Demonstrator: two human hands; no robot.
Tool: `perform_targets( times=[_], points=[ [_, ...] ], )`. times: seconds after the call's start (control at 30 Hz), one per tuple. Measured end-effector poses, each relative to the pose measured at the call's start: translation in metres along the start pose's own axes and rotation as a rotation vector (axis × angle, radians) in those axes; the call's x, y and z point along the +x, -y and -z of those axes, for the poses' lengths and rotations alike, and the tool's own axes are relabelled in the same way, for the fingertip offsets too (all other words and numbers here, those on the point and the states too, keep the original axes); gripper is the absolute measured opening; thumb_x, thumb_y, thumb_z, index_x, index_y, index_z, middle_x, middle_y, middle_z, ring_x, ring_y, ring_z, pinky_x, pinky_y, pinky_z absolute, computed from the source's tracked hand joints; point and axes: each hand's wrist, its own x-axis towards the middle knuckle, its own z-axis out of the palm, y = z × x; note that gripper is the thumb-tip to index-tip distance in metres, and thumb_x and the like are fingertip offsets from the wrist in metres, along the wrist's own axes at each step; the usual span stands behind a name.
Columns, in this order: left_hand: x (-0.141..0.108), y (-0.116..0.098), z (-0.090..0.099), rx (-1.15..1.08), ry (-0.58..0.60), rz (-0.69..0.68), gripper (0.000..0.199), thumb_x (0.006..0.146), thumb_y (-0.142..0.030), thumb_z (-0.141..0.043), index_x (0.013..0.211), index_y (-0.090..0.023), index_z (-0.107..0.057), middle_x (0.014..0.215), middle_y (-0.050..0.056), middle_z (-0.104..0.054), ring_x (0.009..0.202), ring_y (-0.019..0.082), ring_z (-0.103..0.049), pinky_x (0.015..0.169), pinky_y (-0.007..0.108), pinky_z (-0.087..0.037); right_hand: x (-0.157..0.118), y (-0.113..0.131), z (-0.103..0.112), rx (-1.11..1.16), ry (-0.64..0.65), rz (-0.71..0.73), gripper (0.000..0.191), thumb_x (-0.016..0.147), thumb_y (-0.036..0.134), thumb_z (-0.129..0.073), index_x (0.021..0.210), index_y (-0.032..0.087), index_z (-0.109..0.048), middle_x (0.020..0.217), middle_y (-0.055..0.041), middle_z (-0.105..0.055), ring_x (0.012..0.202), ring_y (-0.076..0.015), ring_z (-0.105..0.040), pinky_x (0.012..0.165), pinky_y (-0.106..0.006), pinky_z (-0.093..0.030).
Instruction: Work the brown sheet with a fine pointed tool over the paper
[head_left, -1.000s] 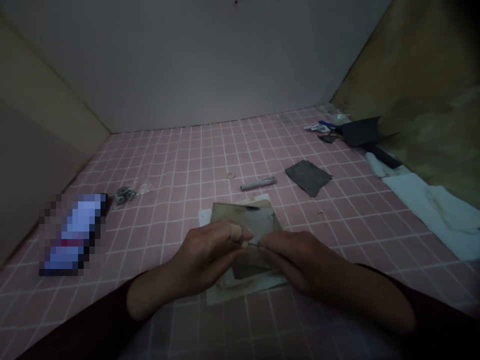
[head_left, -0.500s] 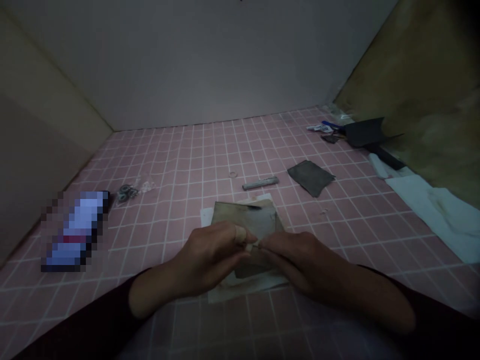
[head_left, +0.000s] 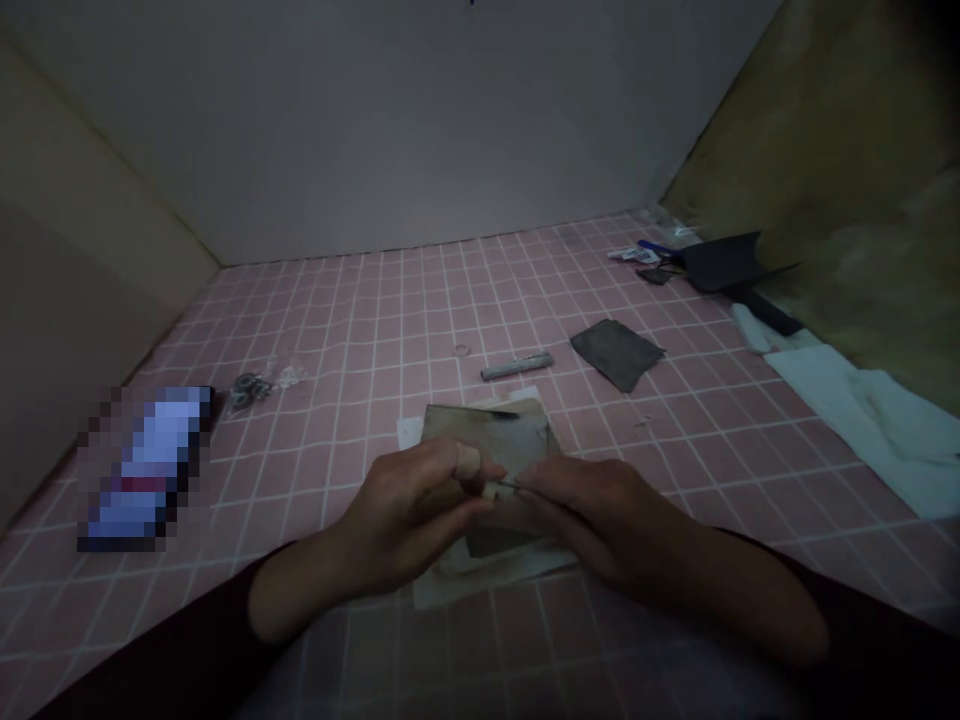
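Observation:
My left hand (head_left: 424,510), with a tan band around one finger, is closed in a pinch. At its fingertips shows a small pale piece (head_left: 490,491), too small to identify. My right hand (head_left: 600,510) pinches a thin dark rod-like tool (head_left: 508,484), whose tip points at the left fingertips. Both hands hover over a worn greyish sheet (head_left: 510,425), partly hidden beneath them. Under that sheet lie stained pale papers (head_left: 442,590). Just beyond stand a grey cylindrical stick (head_left: 516,367), lying on its side, and a small pale ring (head_left: 461,350).
Dark sandpaper-like sheets (head_left: 619,354) lie to the right. A blurred-out phone (head_left: 150,465) and a clear bag with small metal parts (head_left: 249,388) are at left. At far right are a black dustpan (head_left: 724,262) and white paper (head_left: 847,410). Pink checked cloth (head_left: 360,320) covers the table.
The view has shifted slightly. My fingertips have drawn a little apart, and more of the thin tool shows between them. The other things on the table stay in place.

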Motion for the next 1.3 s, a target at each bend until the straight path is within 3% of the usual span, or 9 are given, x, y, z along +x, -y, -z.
perform_targets(
  times=[0.1, 0.17, 0.23, 0.43, 0.53, 0.7, 0.77, 0.9, 1.3],
  points=[
    [-0.004, 0.004, -0.004, 0.061, 0.026, -0.103, 0.018, 0.091, -0.009, -0.058, 0.106, -0.018, -0.061, 0.100, 0.007, -0.071, 0.092, 0.016, -0.069, 0.079, 0.026, -0.058, 0.005, -0.001, 0.009, 0.297, 0.168, -0.149, 0.029, 0.098, 0.026, -0.046, 0.072, 0.017, -0.054, 0.062, 0.0044, -0.043, 0.056, -0.0094, -0.041, 0.056, -0.025, -0.032],
    [-0.006, 0.006, -0.005, 0.082, 0.025, -0.167, 0.023, 0.090, -0.006, -0.056, 0.109, -0.018, -0.062, 0.107, 0.008, -0.071, 0.097, 0.016, -0.069, 0.082, 0.025, -0.058, 0.009, -0.002, 0.017, 0.593, 0.390, -0.304, 0.031, 0.097, 0.036, -0.049, 0.076, 0.016, -0.058, 0.056, 0.0065, -0.040, 0.049, -0.0081, -0.037, 0.048, -0.022, -0.029],
    [-0.006, 0.006, -0.005, 0.073, 0.007, -0.182, 0.022, 0.089, -0.005, -0.058, 0.108, -0.017, -0.062, 0.108, 0.009, -0.071, 0.099, 0.017, -0.069, 0.083, 0.024, -0.057, 0.012, -0.003, 0.020, 0.743, 0.487, -0.384, 0.033, 0.097, 0.042, -0.049, 0.081, 0.016, -0.062, 0.053, 0.0077, -0.038, 0.044, -0.0075, -0.033, 0.043, -0.021, -0.026],
    [0.000, 0.002, 0.001, -0.021, 0.018, 0.021, 0.009, 0.090, -0.015, -0.062, 0.098, -0.018, -0.061, 0.088, 0.003, -0.070, 0.081, 0.014, -0.068, 0.072, 0.024, -0.055, 0.004, -0.002, 0.003, 0.088, -0.019, -0.034, 0.023, 0.098, 0.022, -0.045, 0.078, 0.017, -0.056, 0.069, 0.0016, -0.050, 0.063, -0.0109, -0.046, 0.061, -0.026, -0.034],
    [0.000, 0.003, -0.001, 0.015, 0.036, 0.000, 0.009, 0.091, -0.014, -0.060, 0.099, -0.018, -0.061, 0.089, 0.003, -0.070, 0.081, 0.014, -0.068, 0.073, 0.024, -0.055, 0.003, -0.001, 0.001, 0.068, 0.023, -0.031, 0.023, 0.096, 0.019, -0.045, 0.075, 0.018, -0.053, 0.066, 0.0028, -0.048, 0.060, -0.0104, -0.043, 0.058, -0.026, -0.032],
    [-0.002, 0.008, -0.004, 0.020, 0.085, -0.132, 0.020, 0.092, -0.009, -0.057, 0.110, -0.019, -0.059, 0.103, 0.006, -0.071, 0.097, 0.017, -0.068, 0.082, 0.025, -0.055, 0.010, 0.000, 0.017, 0.563, 0.399, -0.305, 0.029, 0.097, 0.034, -0.049, 0.078, 0.016, -0.062, 0.056, 0.0066, -0.040, 0.049, -0.0078, -0.039, 0.048, -0.021, -0.030],
    [-0.001, 0.007, -0.004, 0.015, 0.062, -0.103, 0.019, 0.092, -0.009, -0.057, 0.108, -0.019, -0.059, 0.103, 0.006, -0.070, 0.098, 0.016, -0.067, 0.082, 0.025, -0.055, 0.011, -0.001, 0.017, 0.510, 0.303, -0.267, 0.031, 0.098, 0.035, -0.048, 0.077, 0.016, -0.061, 0.056, 0.0065, -0.039, 0.050, -0.0078, -0.038, 0.049, -0.021, -0.030],
    [0.002, 0.006, -0.005, -0.072, 0.035, -0.008, 0.012, 0.091, -0.009, -0.057, 0.099, -0.017, -0.061, 0.100, 0.006, -0.071, 0.093, 0.015, -0.067, 0.080, 0.025, -0.053, 0.006, -0.004, 0.004, 0.097, 0.015, -0.045, 0.026, 0.099, 0.023, -0.043, 0.077, 0.016, -0.056, 0.066, 0.0027, -0.048, 0.060, -0.0101, -0.046, 0.059, -0.025, -0.034],
    [-0.002, 0.010, -0.009, -0.247, 0.059, 0.218, 0.016, 0.091, -0.021, -0.062, 0.106, -0.016, -0.064, 0.085, 0.003, -0.066, 0.076, 0.013, -0.064, 0.065, 0.023, -0.052, -0.003, -0.010, -0.008, -0.418, -0.058, 0.135, 0.021, 0.089, 0.007, -0.041, 0.094, 0.015, -0.059, 0.077, -0.0051, -0.062, 0.063, -0.0168, -0.056, 0.055, -0.028, -0.038]
  ],
)
